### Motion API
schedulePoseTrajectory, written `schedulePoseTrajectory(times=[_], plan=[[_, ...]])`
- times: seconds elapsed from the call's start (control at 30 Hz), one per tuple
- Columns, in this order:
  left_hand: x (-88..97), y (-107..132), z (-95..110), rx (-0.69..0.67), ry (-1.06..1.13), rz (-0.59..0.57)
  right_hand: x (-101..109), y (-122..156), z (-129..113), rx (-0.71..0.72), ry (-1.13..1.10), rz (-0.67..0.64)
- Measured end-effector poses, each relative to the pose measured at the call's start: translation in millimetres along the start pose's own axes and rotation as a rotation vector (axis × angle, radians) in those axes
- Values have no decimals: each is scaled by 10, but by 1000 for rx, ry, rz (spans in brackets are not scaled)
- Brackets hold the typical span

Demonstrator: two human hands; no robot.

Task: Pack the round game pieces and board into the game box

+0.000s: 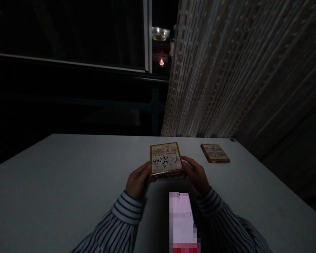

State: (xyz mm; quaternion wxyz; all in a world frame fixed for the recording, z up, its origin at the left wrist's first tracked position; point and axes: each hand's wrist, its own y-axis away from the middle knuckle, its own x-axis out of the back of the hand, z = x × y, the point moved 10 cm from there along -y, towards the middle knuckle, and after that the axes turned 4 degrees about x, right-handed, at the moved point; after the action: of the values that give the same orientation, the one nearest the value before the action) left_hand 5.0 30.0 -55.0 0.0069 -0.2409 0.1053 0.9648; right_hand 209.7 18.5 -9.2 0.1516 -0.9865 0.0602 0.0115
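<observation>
Between my two hands is a Chinese chess box [165, 158], brown-edged with a cream printed lid whose lettering appears upside down. My left hand [138, 179] grips its left side, with the fingers partly hidden behind the box. On the opposite side, my right hand [196, 174] holds the right edge with its fingers closed against it. The box is slightly tilted, its near side wall showing; the dim light does not show whether its underside touches the table. Just below the hands, a lit phone [183, 218] lies between my forearms, partly blurred out.
A similar, flatter-looking box [215, 153] lies on the white table [68, 182] toward the back right. A string curtain [200, 70] hangs behind the table's right half. Past the far edge stands a dark window with a pale frame [147, 35].
</observation>
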Motion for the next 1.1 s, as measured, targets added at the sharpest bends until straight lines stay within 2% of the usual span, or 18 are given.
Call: schedulePoseTrajectory(times=[0.13, 0.27, 0.6, 1.1], plan=[[56, -31, -37, 15, -17, 21, -27, 6, -4, 1, -21, -34], [92, -21, -6, -25, -43, 48, -63, 6, 15, 2, -18, -73], [87, 16, 33, -36, -93, 78, -82, 1, 22, -19, -55, -77], [72, 40, 8, -28, -90, 84, -20, -12, -32, 46, -36, -49]])
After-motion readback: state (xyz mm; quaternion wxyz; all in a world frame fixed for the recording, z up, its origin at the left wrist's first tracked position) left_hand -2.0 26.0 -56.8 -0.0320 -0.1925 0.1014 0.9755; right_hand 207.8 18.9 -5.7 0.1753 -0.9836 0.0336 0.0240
